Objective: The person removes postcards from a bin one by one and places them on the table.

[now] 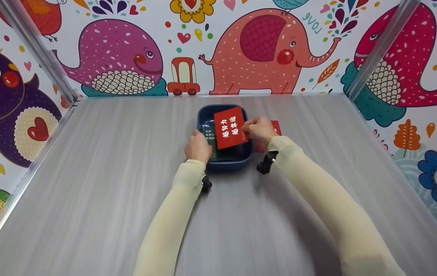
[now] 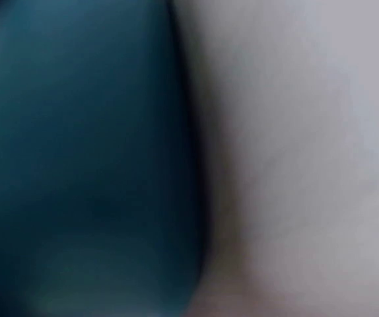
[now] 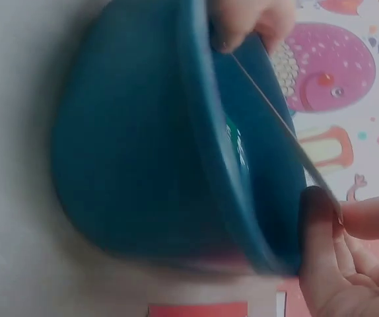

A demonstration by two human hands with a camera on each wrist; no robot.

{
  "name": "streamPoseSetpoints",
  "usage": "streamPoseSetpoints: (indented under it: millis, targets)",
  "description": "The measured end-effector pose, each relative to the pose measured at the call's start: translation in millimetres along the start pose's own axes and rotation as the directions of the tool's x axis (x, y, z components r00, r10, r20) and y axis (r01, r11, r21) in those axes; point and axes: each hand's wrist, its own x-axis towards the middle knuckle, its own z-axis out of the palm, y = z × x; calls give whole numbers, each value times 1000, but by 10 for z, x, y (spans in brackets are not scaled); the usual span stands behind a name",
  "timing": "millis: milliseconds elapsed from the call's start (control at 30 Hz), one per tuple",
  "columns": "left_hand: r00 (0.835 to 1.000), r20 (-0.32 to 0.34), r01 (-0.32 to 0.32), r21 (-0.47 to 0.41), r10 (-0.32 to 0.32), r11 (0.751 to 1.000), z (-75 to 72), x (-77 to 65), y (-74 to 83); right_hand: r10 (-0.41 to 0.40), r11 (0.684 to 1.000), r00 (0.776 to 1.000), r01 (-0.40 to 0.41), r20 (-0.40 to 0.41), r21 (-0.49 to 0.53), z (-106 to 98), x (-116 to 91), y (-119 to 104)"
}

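Observation:
A deep blue plastic basin point(image 1: 228, 165) stands on the table. My left hand point(image 1: 198, 148) grips its left rim. Over the opening, a red card with white Chinese characters point(image 1: 227, 132) is tilted, and my right hand point(image 1: 260, 129) pinches its right edge between thumb and fingers. Seen edge-on in the right wrist view, the card point(image 3: 278, 119) slants across the basin, its far end close to the left hand point(image 3: 252, 20). Inside lies a dark green card with pale lettering point(image 1: 209, 134), partly covered. The left wrist view is blurred and shows mostly the basin's wall point(image 2: 84, 132).
Another red card point(image 1: 276, 125) lies on the table right of the basin, partly hidden by the right hand. The grey wood-grain table point(image 1: 107, 172) meets walls printed with cartoon animals point(image 1: 260, 50), with metal posts point(image 1: 379, 50) at the back corners.

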Motion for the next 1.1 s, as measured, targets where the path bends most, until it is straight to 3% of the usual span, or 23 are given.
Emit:
streamPoseSetpoints:
  millis: [233,533,833,933,1100]
  targets:
    - [1000,14,8,27,-8,1000,2,10,0,42,998,996,-39,-75,50,-197,49,45]
    - [1000,-1,5,27,-5,1000,-5,1,5,146,981,984,-131,-99,144,-424,75,157]
    - [1000,-8,4,23,-4,1000,6,-10,12,209,976,954,-188,-216,115,-709,136,317]
    - [1000,3,5,27,-5,1000,6,-7,17,214,977,948,-205,-236,64,-813,146,411]
    - [1000,6,11,38,-11,999,7,-4,22,153,974,948,-192,-278,-116,-925,156,525]
